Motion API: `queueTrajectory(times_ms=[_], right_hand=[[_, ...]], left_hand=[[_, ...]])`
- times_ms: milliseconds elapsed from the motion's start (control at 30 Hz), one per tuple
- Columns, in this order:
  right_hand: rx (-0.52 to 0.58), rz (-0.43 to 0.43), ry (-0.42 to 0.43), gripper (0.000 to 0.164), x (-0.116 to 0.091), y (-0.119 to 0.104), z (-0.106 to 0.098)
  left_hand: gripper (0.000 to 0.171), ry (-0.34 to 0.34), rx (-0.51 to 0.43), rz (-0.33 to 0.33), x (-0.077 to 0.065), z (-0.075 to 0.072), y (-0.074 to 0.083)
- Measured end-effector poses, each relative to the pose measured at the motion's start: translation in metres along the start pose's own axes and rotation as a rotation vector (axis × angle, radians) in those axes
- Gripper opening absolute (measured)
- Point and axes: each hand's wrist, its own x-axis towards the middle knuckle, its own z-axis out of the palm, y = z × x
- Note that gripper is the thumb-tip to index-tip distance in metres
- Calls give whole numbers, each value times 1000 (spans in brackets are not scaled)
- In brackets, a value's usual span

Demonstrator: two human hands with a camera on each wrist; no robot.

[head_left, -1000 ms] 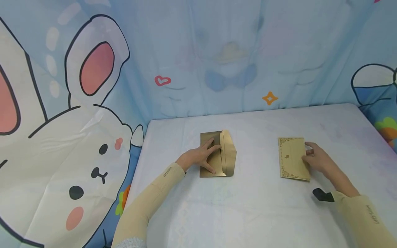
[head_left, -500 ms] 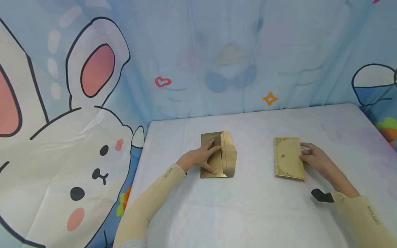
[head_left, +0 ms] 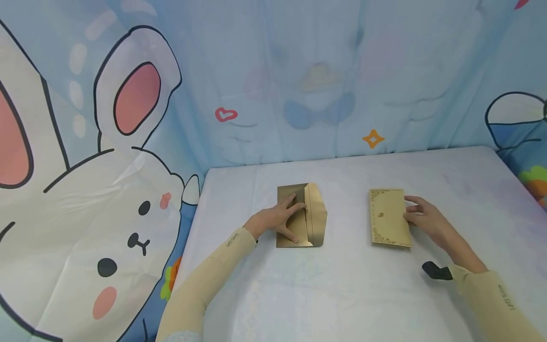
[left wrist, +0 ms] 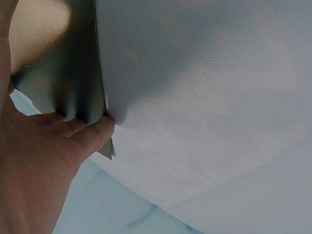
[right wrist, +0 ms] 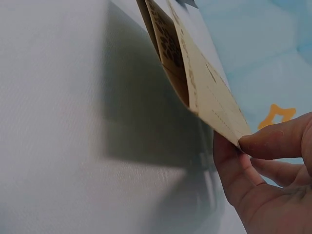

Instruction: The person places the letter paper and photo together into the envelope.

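Note:
A shiny gold envelope (head_left: 315,223) lies on the table with its flap opened out to the right. My left hand (head_left: 275,217) rests on the envelope's body, fingers spread; in the left wrist view the fingertips (left wrist: 105,126) touch the gold paper. To the right, my right hand (head_left: 429,221) pinches a folded gold card (head_left: 390,218) by its right edge between thumb and fingers. Brown ornamental print runs along the card's borders. In the right wrist view the card (right wrist: 209,92) is raised off the table, its folded layers slightly apart and its shadow below.
A white cloth covers the table (head_left: 342,294). Behind it hangs a light blue curtain (head_left: 256,71) with cartoon prints, and a large rabbit print (head_left: 128,228) fills the left side. A black strap end (head_left: 437,270) sticks out near the right wrist.
The right hand has moved left with the card, bringing it closer to the envelope. The left hand and the envelope stay in place.

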Motion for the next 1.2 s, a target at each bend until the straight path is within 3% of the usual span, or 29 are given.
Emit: queueTrajectory(times_ms=[300, 433, 733, 933, 1033, 1200], right_hand=[[19, -19, -20, 71, 2, -8, 4], [30, -13, 11, 69, 8, -7, 9], [36, -99, 38, 66, 48, 35, 26], [34, -113, 28, 74, 58, 42, 32], [22, -100, 30, 70, 51, 27, 34], [22, -59, -1, 69, 28, -18, 34]], left_hand=[[107, 4, 6, -2, 0, 1, -1], [107, 10, 8, 1, 0, 2, -1], [107, 29, 4, 11, -1, 2, -2], [108, 29, 8, 4, 0, 3, -3], [108, 29, 10, -2, 0, 3, -3], [107, 24, 0, 0, -1, 2, -2]])
